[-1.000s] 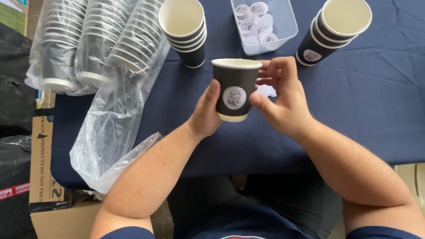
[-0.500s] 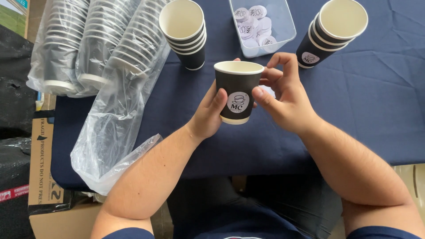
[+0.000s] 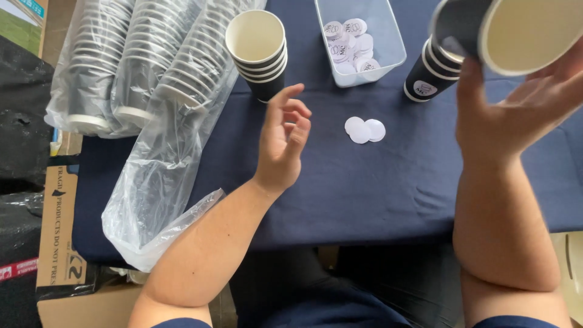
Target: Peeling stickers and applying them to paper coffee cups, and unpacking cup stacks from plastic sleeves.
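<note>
My right hand (image 3: 516, 103) grips a black paper cup (image 3: 504, 30) with a white inside, lifted and tilted at the top right, just above a stack of stickered black cups (image 3: 428, 76). My left hand (image 3: 282, 143) hovers over the navy tablecloth (image 3: 364, 188) with its fingers loosely apart and nothing in it. A short stack of plain black cups (image 3: 256, 51) stands just beyond that hand. Three round white stickers (image 3: 364, 129) lie on the cloth between my hands.
A clear plastic tub (image 3: 358, 39) of round stickers sits at the back centre. Long sleeves of black cups in a clear plastic bag (image 3: 139, 79) lie at the left, the bag hanging over the table edge. A cardboard box (image 3: 57, 243) stands lower left.
My left hand has let go of the cup. My right hand has carried it up and to the right, over the stickered stack. Stickers once hidden behind the cup now show.
</note>
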